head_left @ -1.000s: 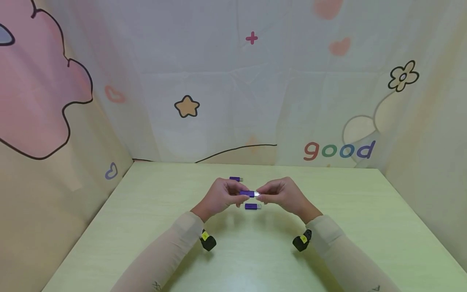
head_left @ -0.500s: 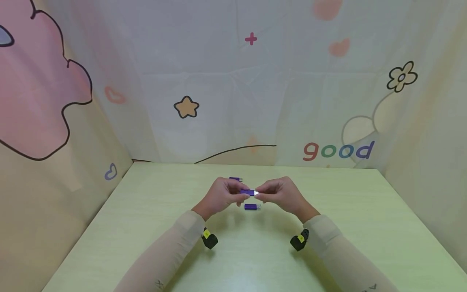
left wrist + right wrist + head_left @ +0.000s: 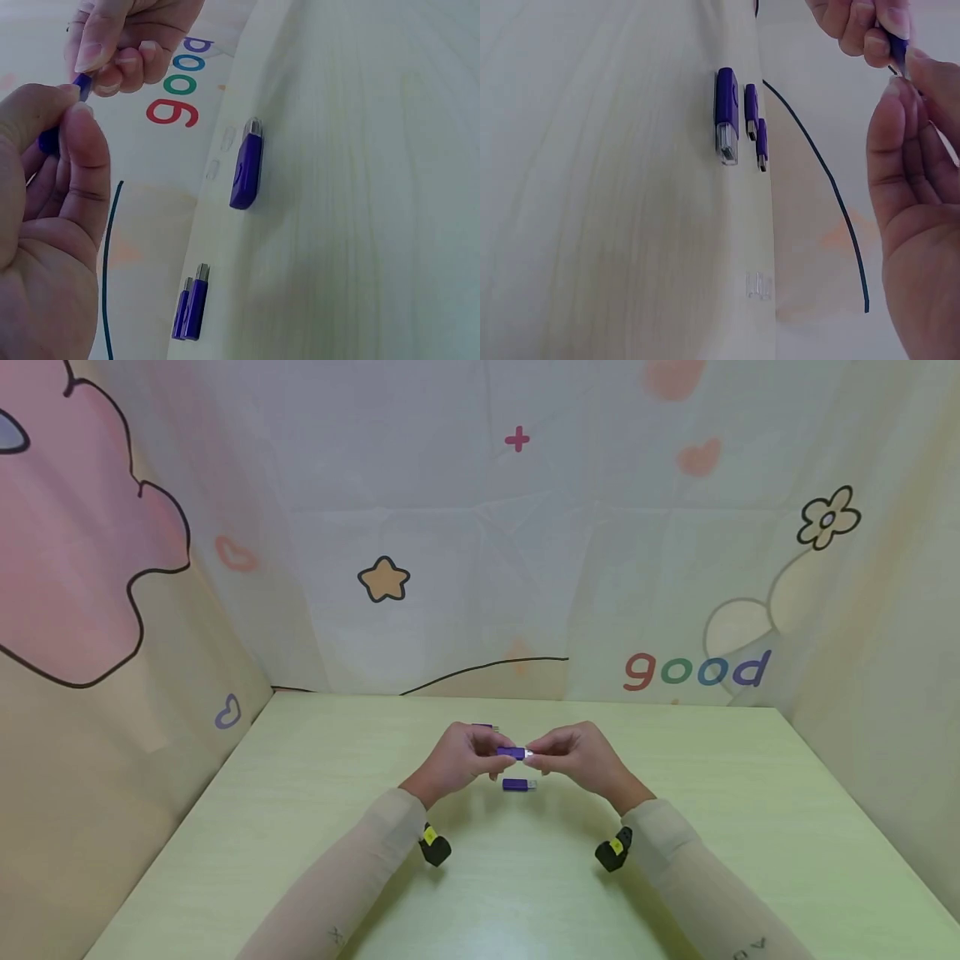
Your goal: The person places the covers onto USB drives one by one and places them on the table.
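Note:
My left hand (image 3: 456,760) holds a purple USB stick (image 3: 512,752) by its body, between thumb and fingers, raised over the table. Thumb and fingertips of my right hand (image 3: 588,758) pinch the silver plug end; I cannot tell whether a clear cap is between them. Below the hands lies another purple USB stick with a clear cap (image 3: 726,139) over its plug. Farther back, two uncapped purple USB sticks (image 3: 196,304) lie side by side, partly hidden by the left hand in the head view.
Two small clear caps (image 3: 758,286) lie on the pale wood-look table (image 3: 517,893), to the right of the sticks. A printed cloth backdrop (image 3: 450,527) rises behind the table and along both sides. Black wrist cameras (image 3: 435,846) hang below both cuffs.
Both hands, with the USB stick between them, have risen slightly in the head view. The left hand now covers more of the sticks at the back. Both grips look the same.

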Demonstrator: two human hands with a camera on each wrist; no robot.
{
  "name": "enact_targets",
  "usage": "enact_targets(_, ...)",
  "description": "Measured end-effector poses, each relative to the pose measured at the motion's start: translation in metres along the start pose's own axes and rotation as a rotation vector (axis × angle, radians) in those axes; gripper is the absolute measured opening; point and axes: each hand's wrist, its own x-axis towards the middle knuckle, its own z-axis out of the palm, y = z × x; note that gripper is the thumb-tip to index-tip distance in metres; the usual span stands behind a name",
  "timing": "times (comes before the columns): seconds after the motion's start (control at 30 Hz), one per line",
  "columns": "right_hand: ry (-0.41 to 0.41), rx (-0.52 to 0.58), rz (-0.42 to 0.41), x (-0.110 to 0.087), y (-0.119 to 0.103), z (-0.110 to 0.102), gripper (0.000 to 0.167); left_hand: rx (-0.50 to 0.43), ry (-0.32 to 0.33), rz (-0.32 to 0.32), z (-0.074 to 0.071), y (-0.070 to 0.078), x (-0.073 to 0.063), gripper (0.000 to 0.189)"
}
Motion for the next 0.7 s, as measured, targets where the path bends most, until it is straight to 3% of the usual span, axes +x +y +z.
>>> enact_targets(0.43, -0.027, -0.099, 0.164, 0.013, 0.013, -0.005, 0.018, 0.161, 0.011, -0.111, -0.002, -0.012, 0.019, 0.014)
enact_targets(0.7, -0.1, -0.161, 0.139, 0.019, 0.027, -0.004, 0.012, 0.313, -0.048, -0.119, -0.001, -0.023, 0.028, 0.011)
